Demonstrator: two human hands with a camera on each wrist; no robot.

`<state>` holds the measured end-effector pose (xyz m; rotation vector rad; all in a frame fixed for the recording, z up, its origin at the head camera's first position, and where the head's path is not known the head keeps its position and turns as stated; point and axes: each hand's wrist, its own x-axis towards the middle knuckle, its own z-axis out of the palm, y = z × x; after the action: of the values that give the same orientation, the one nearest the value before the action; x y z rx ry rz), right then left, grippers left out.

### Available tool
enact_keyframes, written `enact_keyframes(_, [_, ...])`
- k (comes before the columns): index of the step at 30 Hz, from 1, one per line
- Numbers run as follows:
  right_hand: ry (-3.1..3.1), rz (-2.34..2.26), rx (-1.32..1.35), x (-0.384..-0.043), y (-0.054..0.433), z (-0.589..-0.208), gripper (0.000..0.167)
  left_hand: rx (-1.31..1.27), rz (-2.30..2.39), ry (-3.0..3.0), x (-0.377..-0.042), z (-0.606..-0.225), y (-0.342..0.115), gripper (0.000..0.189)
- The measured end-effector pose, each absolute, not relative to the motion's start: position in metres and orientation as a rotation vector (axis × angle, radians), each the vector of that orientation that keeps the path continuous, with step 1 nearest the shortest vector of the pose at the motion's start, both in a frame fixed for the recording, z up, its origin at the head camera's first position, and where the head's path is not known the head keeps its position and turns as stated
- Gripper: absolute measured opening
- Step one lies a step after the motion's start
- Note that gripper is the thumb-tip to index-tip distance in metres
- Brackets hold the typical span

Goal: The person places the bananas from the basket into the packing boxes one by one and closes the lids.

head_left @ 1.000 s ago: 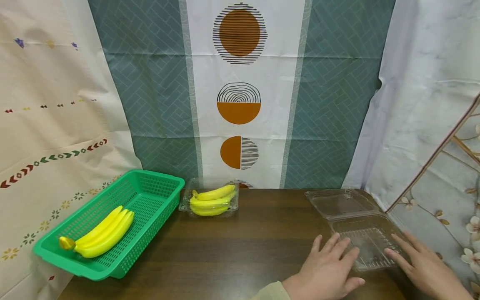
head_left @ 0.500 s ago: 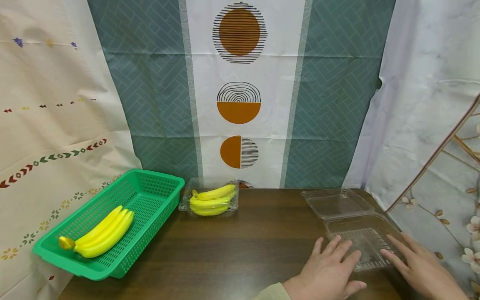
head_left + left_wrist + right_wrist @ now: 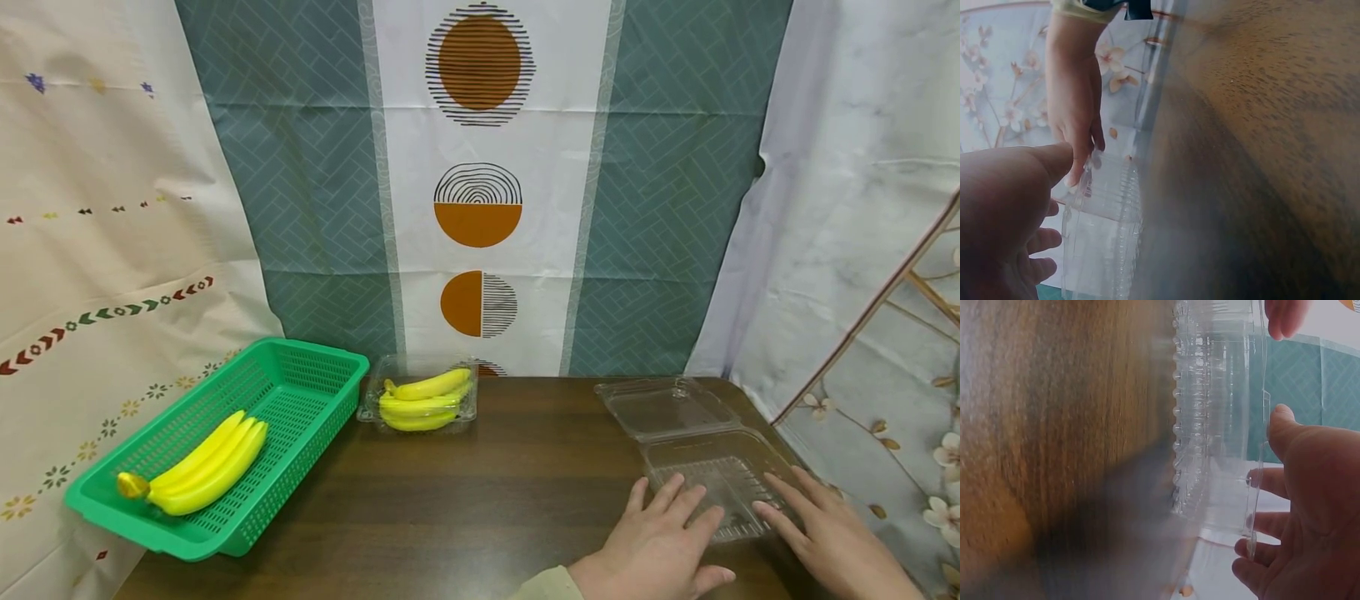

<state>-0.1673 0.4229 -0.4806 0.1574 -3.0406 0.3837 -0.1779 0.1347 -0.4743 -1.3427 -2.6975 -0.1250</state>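
A clear plastic clamshell container (image 3: 720,479) lies unfolded at the right of the table, its lid (image 3: 667,407) flat towards the back. My left hand (image 3: 660,537) is at the base's left front, fingers spread and fairly straight, tips over the near-left rim. On the opposite side, my right hand (image 3: 828,533) has its fingertips right at the rim. In the right wrist view, the right thumb (image 3: 1284,425) touches the rim and the other fingers lie along the side wall. The left wrist view shows the left hand (image 3: 1004,212) beside the container (image 3: 1100,244). Nothing lies in the base.
A green plastic basket (image 3: 311,408) stands at the left with a bunch of bananas (image 3: 213,471) in it. Near the back wall, a closed clear clamshell (image 3: 375,392) holds bananas (image 3: 420,408). Patterned cloths (image 3: 652,208) hang around the dark wooden table (image 3: 495,500).
The unfolded container has slid a little to the left. My right hand has moved left along with it, while my left hand has barely shifted.
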Motion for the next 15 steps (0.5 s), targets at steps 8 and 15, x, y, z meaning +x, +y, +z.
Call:
enact_keyframes(8, [-3.034, 0.399, 0.159, -0.167, 0.418, -0.482, 0.071, -1.348, -0.118, -2.715, -0.179, -0.478, 0.135, 0.07])
enact_keyframes(15, [-3.042, 0.371, 0.135, -0.167, 0.412, -0.481, 0.071, -1.356, -0.112, -2.728, -0.18, -0.48, 0.135, 0.069])
